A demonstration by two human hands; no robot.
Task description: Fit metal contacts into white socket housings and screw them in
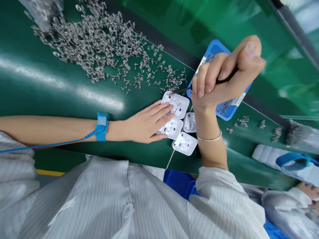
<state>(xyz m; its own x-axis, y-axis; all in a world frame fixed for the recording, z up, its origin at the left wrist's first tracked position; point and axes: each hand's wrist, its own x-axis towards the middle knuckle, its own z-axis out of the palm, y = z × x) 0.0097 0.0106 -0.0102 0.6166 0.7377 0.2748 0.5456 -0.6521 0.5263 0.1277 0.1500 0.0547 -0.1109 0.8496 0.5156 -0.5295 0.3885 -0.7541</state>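
Observation:
My left hand (149,122) lies flat with fingers spread across two white plastic housings, steadying contact with the upper housing (181,105) and the lower housing (175,128). My right hand (221,74) is closed around a slim dark tool (183,90); its black handle is mostly hidden by the fingers. The tool's thin tip reaches a small metal part at the upper housing's top left corner. Beside these are another white housing (189,122), partly behind my right wrist, and one more housing (185,143) nearer my body.
A large heap of small metal springs (94,43) covers the far left of the green table (62,89). Behind my right hand stands a blue tray (225,114) with springs. Small spring piles (243,121) and a plastic bag (302,136) lie right. Another person's hand (309,191) shows lower right.

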